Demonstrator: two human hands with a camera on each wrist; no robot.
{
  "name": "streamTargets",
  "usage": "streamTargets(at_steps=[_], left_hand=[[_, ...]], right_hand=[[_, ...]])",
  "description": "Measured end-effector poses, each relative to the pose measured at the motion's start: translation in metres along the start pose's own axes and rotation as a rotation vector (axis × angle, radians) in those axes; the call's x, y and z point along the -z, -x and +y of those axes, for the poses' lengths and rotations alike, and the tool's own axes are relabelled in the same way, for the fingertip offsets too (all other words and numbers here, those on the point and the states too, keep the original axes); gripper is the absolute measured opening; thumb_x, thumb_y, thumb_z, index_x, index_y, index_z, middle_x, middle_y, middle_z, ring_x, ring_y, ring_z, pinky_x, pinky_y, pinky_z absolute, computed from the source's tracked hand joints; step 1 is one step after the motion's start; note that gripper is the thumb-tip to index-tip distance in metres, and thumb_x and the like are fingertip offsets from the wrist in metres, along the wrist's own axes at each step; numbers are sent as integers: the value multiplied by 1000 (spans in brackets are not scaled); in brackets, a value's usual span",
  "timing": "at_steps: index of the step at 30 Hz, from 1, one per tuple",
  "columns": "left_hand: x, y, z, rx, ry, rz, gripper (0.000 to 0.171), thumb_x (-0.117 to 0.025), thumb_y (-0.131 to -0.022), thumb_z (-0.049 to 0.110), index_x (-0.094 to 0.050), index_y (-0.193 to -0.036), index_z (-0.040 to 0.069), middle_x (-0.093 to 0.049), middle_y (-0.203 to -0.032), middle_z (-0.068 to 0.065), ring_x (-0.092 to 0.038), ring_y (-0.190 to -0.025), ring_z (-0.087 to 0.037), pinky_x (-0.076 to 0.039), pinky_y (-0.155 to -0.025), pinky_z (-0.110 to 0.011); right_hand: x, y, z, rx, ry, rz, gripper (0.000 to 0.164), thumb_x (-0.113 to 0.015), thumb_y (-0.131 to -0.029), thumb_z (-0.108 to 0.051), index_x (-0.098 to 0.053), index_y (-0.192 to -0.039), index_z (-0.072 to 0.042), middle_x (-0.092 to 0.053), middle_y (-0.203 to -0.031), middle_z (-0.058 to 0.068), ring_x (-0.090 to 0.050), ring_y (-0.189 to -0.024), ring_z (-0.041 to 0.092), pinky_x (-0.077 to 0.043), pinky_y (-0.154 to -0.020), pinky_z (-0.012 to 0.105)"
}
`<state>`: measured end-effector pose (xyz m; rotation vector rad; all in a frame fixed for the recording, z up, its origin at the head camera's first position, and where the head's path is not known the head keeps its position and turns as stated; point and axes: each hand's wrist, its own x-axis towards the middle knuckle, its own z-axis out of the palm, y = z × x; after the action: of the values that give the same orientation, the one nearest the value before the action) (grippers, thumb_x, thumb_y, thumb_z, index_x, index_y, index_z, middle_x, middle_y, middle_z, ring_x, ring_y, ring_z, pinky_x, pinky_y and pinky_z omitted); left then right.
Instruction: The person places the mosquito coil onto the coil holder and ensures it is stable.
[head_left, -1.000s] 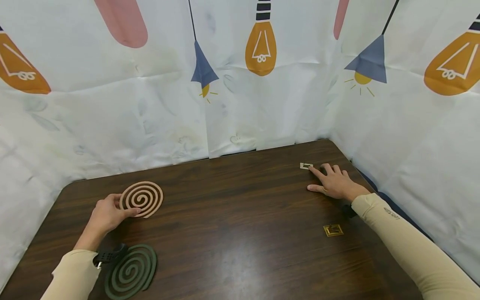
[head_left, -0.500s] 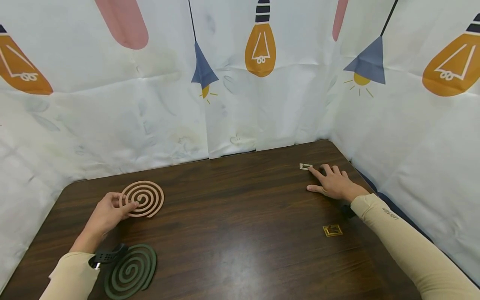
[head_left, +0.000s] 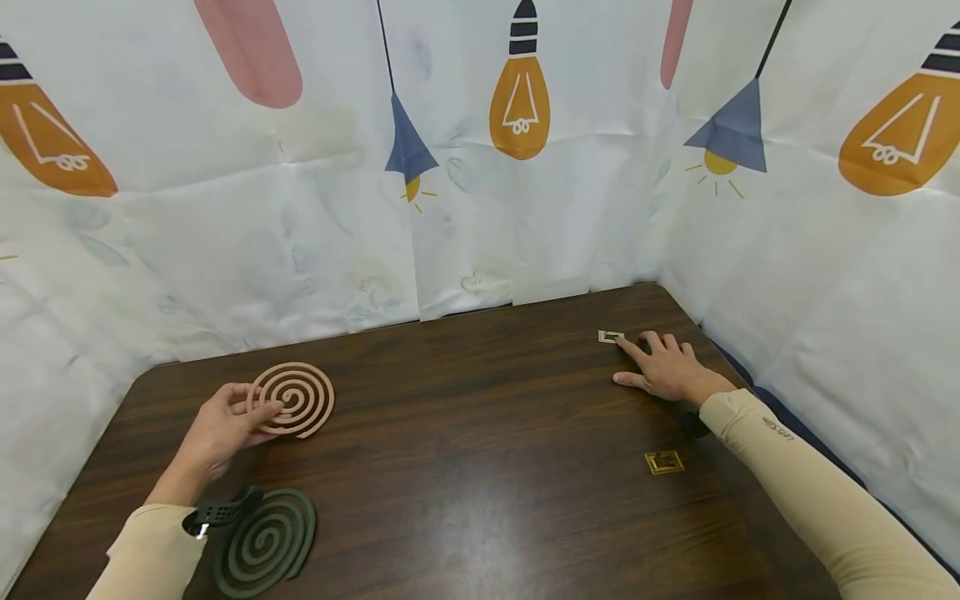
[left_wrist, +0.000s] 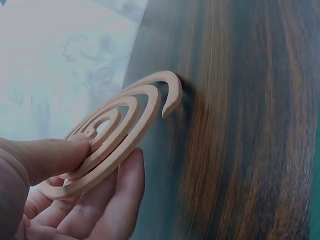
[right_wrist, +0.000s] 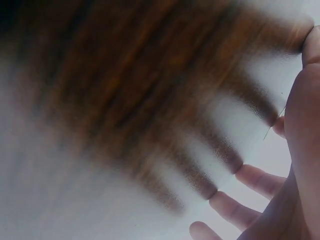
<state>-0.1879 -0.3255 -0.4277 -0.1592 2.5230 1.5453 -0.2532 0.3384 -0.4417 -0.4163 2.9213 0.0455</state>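
Observation:
My left hand [head_left: 223, 427] holds a pinkish-tan mosquito coil [head_left: 292, 400] between thumb and fingers. In the left wrist view the coil [left_wrist: 151, 109] tilts above the table, thumb over its face and fingers beneath. A dark green mosquito coil [head_left: 262, 542] lies flat on the table beside the left wrist. At the far right, my right hand [head_left: 666, 368] rests with spread fingers, its index fingertip at a small silver metal plate with a cut-out [head_left: 606, 337]. A similar gold-coloured plate [head_left: 664, 462] lies nearer, left of the right forearm. The right wrist view shows spread fingers [right_wrist: 260, 181] touching the tabletop.
The dark brown wooden table [head_left: 465, 417] has rounded far corners. A white curtain [head_left: 337, 233] printed with lamps and bulbs hangs along the back and right sides. Both forearms wear beige sleeves, with a black strap [head_left: 221, 510] at the left wrist.
The left hand has lifted the tan coil off the table and shifted it slightly right, thumb further over its face. The right hand stays at the silver plate.

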Motion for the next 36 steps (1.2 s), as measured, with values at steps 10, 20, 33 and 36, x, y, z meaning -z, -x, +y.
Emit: streamTargets(at_steps=[10,20,33,36], left_hand=[[-8,-1,9,-1,111,-50,79,-59,-106,28,-14,-159,-9,-73,-95,20,-75,-90,0,-65,-83,-25],[-15,2,18,-24,306,-87,48,-65,-103,22,-40,-141,11,-75,-100,17,-75,-93,-1,-65,-79,-24],[-27,7,34,-60,352,-122,27,-60,-106,24,-48,-128,15,-72,-107,15,-72,-91,-5,-65,-78,-26],[-29,8,39,-51,387,-140,27,-60,-106,22,-47,-127,12,-72,-106,11,-73,-91,-6,-65,-79,-27]], right_hand=[[2,1,1,-2,-13,3,81,-42,-102,-68,-26,-165,-19,-34,-155,31,-40,-133,56,-41,-95,71],[0,2,2,-8,-15,0,82,-41,-102,-69,-25,-165,-18,-32,-156,32,-39,-133,58,-40,-97,75],[-2,1,0,-2,-14,2,83,-40,-102,-70,-24,-165,-18,-31,-156,32,-39,-134,58,-40,-98,75],[-3,1,0,-1,-14,3,83,-40,-102,-69,-24,-165,-18,-31,-157,31,-38,-135,58,-39,-98,76]])
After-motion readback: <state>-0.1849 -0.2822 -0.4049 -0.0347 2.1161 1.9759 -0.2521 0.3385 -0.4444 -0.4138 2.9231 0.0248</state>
